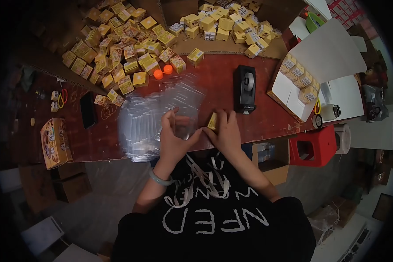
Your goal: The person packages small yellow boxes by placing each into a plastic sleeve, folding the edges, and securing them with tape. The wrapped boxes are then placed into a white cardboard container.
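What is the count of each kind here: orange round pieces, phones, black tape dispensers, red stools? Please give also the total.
Orange round pieces: 2
Phone: 1
Black tape dispenser: 1
Red stool: 1
Total: 5

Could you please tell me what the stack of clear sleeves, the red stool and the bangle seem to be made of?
The clear sleeves look like thin, glossy plastic film: see-through, with bright streaks. The red stool seems smooth moulded plastic, evenly coloured. The bangle is pale and smooth, perhaps stone, though glass or plastic is possible.
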Tool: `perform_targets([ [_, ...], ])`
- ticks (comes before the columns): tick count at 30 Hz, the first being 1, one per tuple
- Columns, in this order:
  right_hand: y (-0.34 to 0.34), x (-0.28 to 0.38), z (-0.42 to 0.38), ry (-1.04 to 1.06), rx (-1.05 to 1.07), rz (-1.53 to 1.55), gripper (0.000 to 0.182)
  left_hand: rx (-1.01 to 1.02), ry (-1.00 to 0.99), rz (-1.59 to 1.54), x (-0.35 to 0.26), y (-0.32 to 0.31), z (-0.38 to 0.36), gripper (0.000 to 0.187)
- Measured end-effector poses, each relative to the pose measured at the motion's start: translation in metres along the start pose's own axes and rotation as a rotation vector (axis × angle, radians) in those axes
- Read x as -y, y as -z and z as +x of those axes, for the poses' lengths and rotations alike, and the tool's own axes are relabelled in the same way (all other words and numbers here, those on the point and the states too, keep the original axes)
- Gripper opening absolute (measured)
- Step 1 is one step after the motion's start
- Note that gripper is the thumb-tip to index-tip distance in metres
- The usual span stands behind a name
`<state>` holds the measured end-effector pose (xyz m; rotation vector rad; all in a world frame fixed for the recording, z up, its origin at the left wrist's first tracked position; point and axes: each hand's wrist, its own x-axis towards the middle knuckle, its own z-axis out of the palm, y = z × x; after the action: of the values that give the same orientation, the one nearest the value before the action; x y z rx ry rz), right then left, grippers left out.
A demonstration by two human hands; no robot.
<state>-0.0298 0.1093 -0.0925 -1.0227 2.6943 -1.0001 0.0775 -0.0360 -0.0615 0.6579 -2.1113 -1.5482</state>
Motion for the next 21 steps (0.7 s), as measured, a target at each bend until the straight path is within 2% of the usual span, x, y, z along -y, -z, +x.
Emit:
perform_targets([
  [2, -0.010, -0.008, 0.004, 0.055, 0.142, -0.035, 0.068, 0.015, -0.002, -0.015, -0.001, 0.001, -0.001, 0.080],
  [5, 0.005, -0.017, 0.007, 0.309, 0.153, -0.203, 0.065, 0.014, 0.023, -0.006, 0.003, 0.005, -0.005, 0.080],
  [8, 0.020, 0.004, 0.007, 0.254, 0.089, 0.038, 0.060, -0.007, 0.010, 0.005, 0.010, 0.007, -0.009, 0.078],
  [11, -0.002, 0.003, 0.004, 0.028, 0.082, 0.045, 0.054, -0.008, -0.001, 0.020, 0.003, 0.005, -0.013, 0.078],
  [14, 0.013, -0.011, 0.016, 0.230, -0.168, 0.472, 0.053, 0.029, -0.023, 0.059, 0.003, 0.004, -0.015, 0.078],
  [15, 0.034, 0.006, 0.020, 0.154, -0.272, 0.642, 0.048, 0.052, -0.024, 0.073, 0.005, 0.002, -0.018, 0.079],
  [17, 0.056, 0.030, 0.026, 0.222, -0.350, 0.942, 0.046, 0.077, -0.031, 0.046, 0.012, -0.007, -0.021, 0.079],
  [19, 0.062, 0.041, 0.031, 0.422, -0.284, 0.633, 0.046, 0.086, -0.017, -0.015, 0.007, -0.016, -0.020, 0.080],
  [21, 0.058, 0.042, 0.036, 0.531, -0.221, 0.374, 0.043, 0.066, 0.027, -0.103, -0.001, -0.017, -0.020, 0.080],
])
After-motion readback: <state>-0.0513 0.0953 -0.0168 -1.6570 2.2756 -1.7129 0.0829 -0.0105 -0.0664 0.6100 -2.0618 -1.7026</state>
